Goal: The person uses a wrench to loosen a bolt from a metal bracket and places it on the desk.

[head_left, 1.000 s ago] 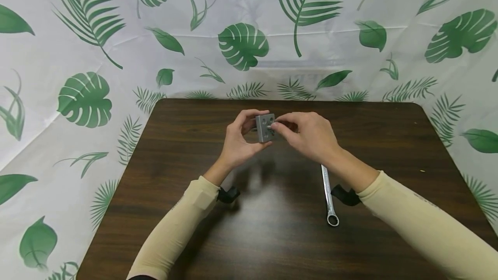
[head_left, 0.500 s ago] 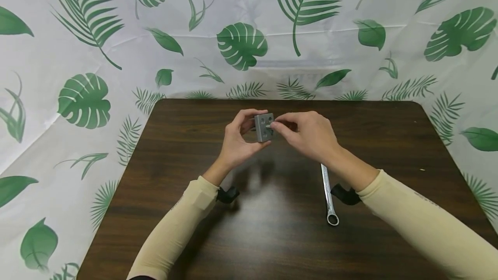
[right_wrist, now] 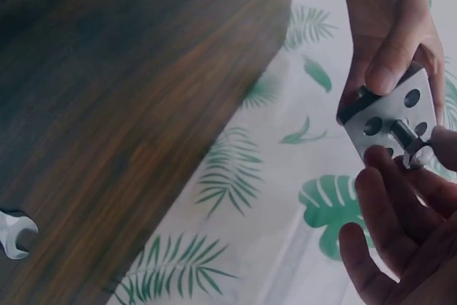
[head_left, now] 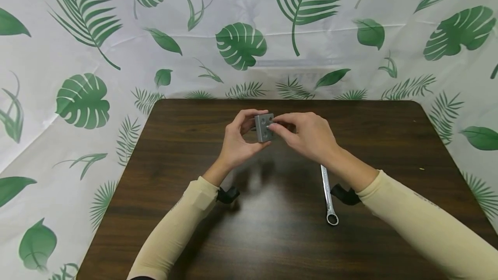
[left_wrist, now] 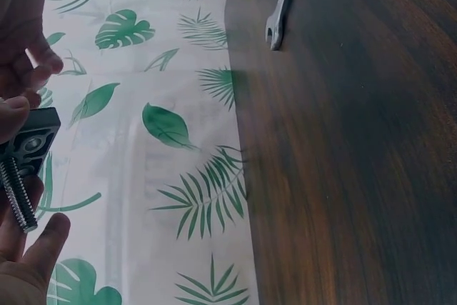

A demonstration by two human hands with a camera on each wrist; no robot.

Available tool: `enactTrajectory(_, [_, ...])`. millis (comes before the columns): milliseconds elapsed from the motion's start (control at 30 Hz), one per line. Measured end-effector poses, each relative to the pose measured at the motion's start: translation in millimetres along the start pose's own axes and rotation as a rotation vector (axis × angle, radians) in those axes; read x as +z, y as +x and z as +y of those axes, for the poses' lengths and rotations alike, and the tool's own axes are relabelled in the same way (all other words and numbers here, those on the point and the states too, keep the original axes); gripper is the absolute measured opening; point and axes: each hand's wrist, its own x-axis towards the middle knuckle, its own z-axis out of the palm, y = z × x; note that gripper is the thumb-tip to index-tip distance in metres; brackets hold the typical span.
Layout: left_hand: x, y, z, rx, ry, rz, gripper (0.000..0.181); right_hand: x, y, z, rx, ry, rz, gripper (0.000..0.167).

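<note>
My left hand grips a grey metal block by its edges, thumb below and fingers above in the head view. Several round holes open on the block's face. A bolt runs through it near the middle. Its threaded end sticks out on the left-palm side in the left wrist view. My right hand pinches the bolt's hex head between thumb and fingers, with some shank visible between head and block. Part of the head is hidden by the fingertips.
A combination wrench lies on the dark wooden table, right of centre, its upper end hidden behind my right wrist. Black wrist mounts hang at both forearms. A white sheet with green leaves rises behind the table.
My right fingertips have shifted slightly left, closer to the block, and less of the bolt shows in the head view. The left hand and block hold nearly still.
</note>
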Motion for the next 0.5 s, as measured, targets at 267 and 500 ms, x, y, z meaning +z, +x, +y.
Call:
enactTrajectory(267, [-0.4,-0.9,0.0,-0.004,-0.003,0.001,0.065,0.1,-0.5,-0.8,-0.075,0.017,-0.013,0.029])
enactTrajectory(500, [-1.1,-0.1,0.0,0.009,0.012,0.001,0.066,-0.3,-2.0,-0.6,0.052,0.003,-0.012,0.033])
